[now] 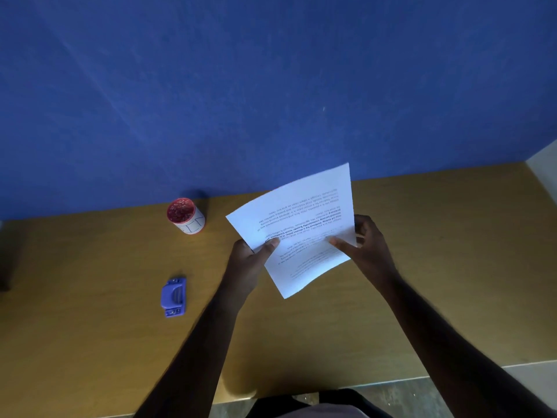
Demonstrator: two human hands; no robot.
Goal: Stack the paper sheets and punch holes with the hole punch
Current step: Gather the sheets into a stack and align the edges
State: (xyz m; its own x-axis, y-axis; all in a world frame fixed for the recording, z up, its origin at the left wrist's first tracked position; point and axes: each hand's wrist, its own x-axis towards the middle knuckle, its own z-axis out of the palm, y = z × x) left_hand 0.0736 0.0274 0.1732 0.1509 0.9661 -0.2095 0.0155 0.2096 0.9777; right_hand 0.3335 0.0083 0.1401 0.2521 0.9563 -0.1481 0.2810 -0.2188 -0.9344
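Desk (90, 297) is tan wood-look laminate, butted against a blue wall (241, 86). Far left edge: dark object, cut off by the frame, can't ID. Left of centre, near the wall: small round cup (186, 216), red rim, white label, filled with small reddish bits, standing upright. Nearer the person and a bit left of the cup: purple hole punch (173, 297), flat on the desk, well apart from both hands, nothing touching it.

Centre: left hand (251, 260) pinches the paper sheets (301, 224) at their left edge, thumb on top, fingers underneath, clamped on the paper. Sheets are held up off the desk, tilted, printed text upside down to the camera. At least two sheets, edges fanned and not aligned; lower one sticks out toward the person.

Right hand (366, 245) grips the right edge, thumb on the front face, fingers curled behind, closed on the paper. Both forearms bare.
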